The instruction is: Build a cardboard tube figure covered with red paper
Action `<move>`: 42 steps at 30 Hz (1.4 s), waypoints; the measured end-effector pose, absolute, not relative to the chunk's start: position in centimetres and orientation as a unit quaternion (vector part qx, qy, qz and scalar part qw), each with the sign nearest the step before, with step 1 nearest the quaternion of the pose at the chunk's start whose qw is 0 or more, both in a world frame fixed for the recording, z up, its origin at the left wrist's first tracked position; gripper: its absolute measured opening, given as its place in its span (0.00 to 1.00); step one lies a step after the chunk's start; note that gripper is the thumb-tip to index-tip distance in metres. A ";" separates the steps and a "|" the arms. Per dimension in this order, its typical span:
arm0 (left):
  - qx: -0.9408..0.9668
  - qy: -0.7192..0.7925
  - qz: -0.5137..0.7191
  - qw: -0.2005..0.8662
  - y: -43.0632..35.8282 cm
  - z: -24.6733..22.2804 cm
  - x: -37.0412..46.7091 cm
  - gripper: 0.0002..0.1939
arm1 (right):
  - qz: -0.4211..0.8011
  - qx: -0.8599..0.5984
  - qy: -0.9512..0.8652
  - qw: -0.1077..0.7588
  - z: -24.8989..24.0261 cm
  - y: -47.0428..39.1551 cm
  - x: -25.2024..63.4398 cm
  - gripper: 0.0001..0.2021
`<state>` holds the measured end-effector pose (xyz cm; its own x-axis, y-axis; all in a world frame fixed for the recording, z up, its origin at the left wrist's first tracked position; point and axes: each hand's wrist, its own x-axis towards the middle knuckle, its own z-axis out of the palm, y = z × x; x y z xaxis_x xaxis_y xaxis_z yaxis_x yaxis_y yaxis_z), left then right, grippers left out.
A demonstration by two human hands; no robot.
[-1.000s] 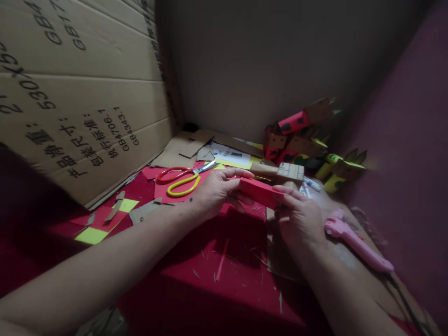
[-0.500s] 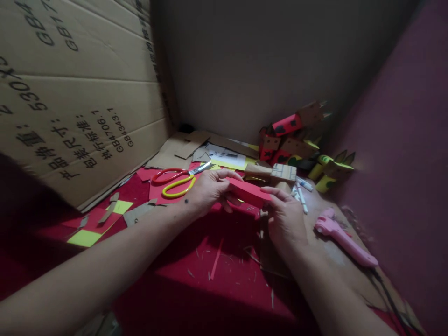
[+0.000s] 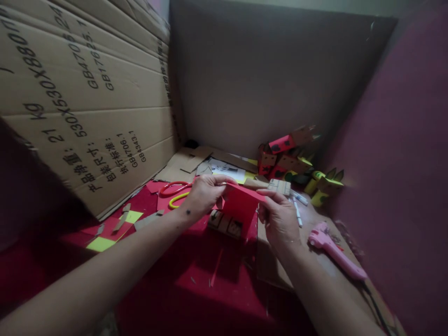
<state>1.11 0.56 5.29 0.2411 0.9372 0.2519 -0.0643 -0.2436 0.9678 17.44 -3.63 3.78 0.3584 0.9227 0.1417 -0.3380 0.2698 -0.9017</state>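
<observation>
Between both hands a piece of red paper (image 3: 241,205) is held up by its top edge, bent so that its broad face hangs down. My left hand (image 3: 208,193) pinches the left end of that edge; my right hand (image 3: 280,214) grips the right end with thumb and fingers. Beneath and behind the paper lies a cardboard piece with black marks (image 3: 220,223), partly covered by it. Scissors (image 3: 175,189) with one red and one yellow handle rest behind my left hand, their blades hidden by it.
A pink glue gun (image 3: 336,252) lies on a cardboard sheet (image 3: 269,259) at right, near white markers (image 3: 297,212). Decorated cardboard figures (image 3: 280,158) stand at the back. Yellow paper scraps (image 3: 101,244) lie at left, before a large printed carton (image 3: 84,112).
The red paper has gone from a narrow, near edge-on strip to a broad hanging face. The marked cardboard piece below it has come into sight. The camera view has tilted up.
</observation>
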 end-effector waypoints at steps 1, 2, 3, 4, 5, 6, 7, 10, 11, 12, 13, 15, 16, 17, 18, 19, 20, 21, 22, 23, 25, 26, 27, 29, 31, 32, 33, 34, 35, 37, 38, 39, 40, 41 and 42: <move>0.604 0.353 0.499 0.512 0.5 5.8 1.2 0.05 | 0.448 -0.409 -0.354 0.712 4.2 -3.5 17.5 0.06; 0.600 0.343 0.499 0.522 0.5 6.4 1.4 0.06 | 0.455 -0.408 -0.349 0.710 4.6 -3.3 17.7 0.07; 0.597 0.332 0.501 0.531 0.4 6.8 1.6 0.06 | 0.466 -0.408 -0.344 0.706 5.0 -3.2 17.8 0.08; 0.596 0.320 0.503 0.538 0.3 7.2 1.7 0.07 | 0.476 -0.408 -0.338 0.702 5.3 -3.1 17.9 0.08; 0.595 0.309 0.504 0.544 0.2 7.5 1.9 0.07 | 0.487 -0.409 -0.335 0.695 5.6 -3.0 18.1 0.09; 0.595 0.300 0.505 0.548 0.1 7.8 2.1 0.08 | 0.495 -0.410 -0.334 0.689 5.9 -2.9 18.3 0.10; 0.596 0.294 0.506 0.550 0.0 8.0 2.2 0.09 | 0.501 -0.410 -0.337 0.684 6.1 -2.9 18.4 0.10; 0.599 0.295 0.512 0.541 0.0 8.7 2.4 0.10 | 0.498 -0.412 -0.356 0.675 6.9 -2.9 18.7 0.09; 0.602 0.297 0.515 0.533 0.1 9.0 2.5 0.10 | 0.494 -0.413 -0.362 0.674 7.2 -2.9 18.8 0.08; 0.605 0.300 0.519 0.524 0.2 9.2 2.5 0.10 | 0.490 -0.413 -0.367 0.674 7.5 -2.9 18.9 0.08; 0.607 0.301 0.524 0.516 0.4 9.5 2.6 0.10 | 0.485 -0.413 -0.371 0.676 7.9 -2.9 19.0 0.08; 0.612 0.299 0.537 0.498 0.9 10.1 2.7 0.09 | 0.470 -0.414 -0.374 0.684 8.6 -2.7 19.1 0.07; 0.614 0.295 0.551 0.481 1.2 10.4 2.8 0.08 | 0.461 -0.415 -0.372 0.690 8.9 -2.5 19.1 0.07; 0.618 0.291 0.570 0.458 1.5 10.6 2.9 0.08 | 0.452 -0.417 -0.369 0.697 9.2 -2.3 19.1 0.07; 0.622 0.286 0.590 0.429 1.9 10.7 3.0 0.08 | 0.442 -0.418 -0.365 0.705 9.6 -2.1 19.1 0.08; 0.625 0.279 0.608 0.403 2.3 10.8 3.0 0.08 | 0.434 -0.419 -0.361 0.711 9.8 -2.0 19.1 0.08; 0.626 0.272 0.617 0.391 2.7 10.9 3.1 0.09 | 0.427 -0.420 -0.357 0.717 10.0 -1.8 19.1 0.08; 0.627 0.264 0.614 0.400 3.1 10.9 3.1 0.09 | 0.422 -0.420 -0.354 0.722 10.2 -1.7 19.0 0.08; 0.626 0.256 0.599 0.428 3.5 10.9 3.1 0.10 | 0.419 -0.420 -0.352 0.725 10.3 -1.6 19.0 0.08; 0.622 0.248 0.580 0.465 3.8 10.8 3.1 0.11 | 0.417 -0.420 -0.349 0.726 10.3 -1.4 19.0 0.08; 0.608 0.241 0.543 0.526 4.3 10.5 3.0 0.11 | 0.418 -0.422 -0.345 0.726 10.2 -1.1 19.1 0.08; 0.604 0.241 0.535 0.539 4.6 10.3 2.9 0.11 | 0.421 -0.424 -0.344 0.725 10.1 -0.9 19.1 0.08; 0.602 0.242 0.534 0.542 4.7 10.1 2.8 0.10 | 0.424 -0.425 -0.342 0.723 10.0 -0.7 19.2 0.08; 0.601 0.246 0.539 0.536 5.0 9.7 2.5 0.09 | 0.432 -0.426 -0.338 0.719 9.8 -0.3 19.3 0.07; 0.600 0.247 0.541 0.535 5.1 9.4 2.4 0.09 | 0.441 -0.427 -0.334 0.715 9.6 0.0 19.4 0.07; 0.599 0.248 0.539 0.538 5.1 9.2 2.4 0.09 | 0.447 -0.427 -0.332 0.713 9.5 0.2 19.5 0.07; 0.596 0.250 0.536 0.543 5.1 9.0 2.4 0.10 | 0.453 -0.427 -0.330 0.710 9.4 0.4 19.5 0.07; 0.593 0.252 0.531 0.550 5.1 8.9 2.5 0.11 | 0.461 -0.427 -0.328 0.706 9.2 0.5 19.5 0.07; 0.589 0.252 0.527 0.559 5.1 8.7 2.6 0.12 | 0.470 -0.426 -0.327 0.701 9.1 0.6 19.5 0.07; 0.573 0.249 0.526 0.578 4.9 8.4 2.8 0.12 | 0.490 -0.422 -0.325 0.690 8.7 0.7 19.4 0.07; 0.566 0.246 0.527 0.585 4.8 8.3 2.9 0.12 | 0.500 -0.421 -0.323 0.685 8.6 0.8 19.4 0.07; 0.559 0.242 0.529 0.591 4.7 8.2 2.9 0.12 | 0.509 -0.419 -0.321 0.680 8.4 0.8 19.3 0.07; 0.553 0.240 0.530 0.596 4.6 8.1 2.9 0.12 | 0.517 -0.417 -0.319 0.676 8.2 0.8 19.3 0.07; 0.549 0.239 0.529 0.601 4.5 8.1 3.0 0.12 | 0.524 -0.416 -0.316 0.673 8.1 0.7 19.3 0.07; 0.545 0.239 0.525 0.608 4.4 8.0 3.0 0.12 | 0.529 -0.416 -0.314 0.670 8.0 0.7 19.3 0.07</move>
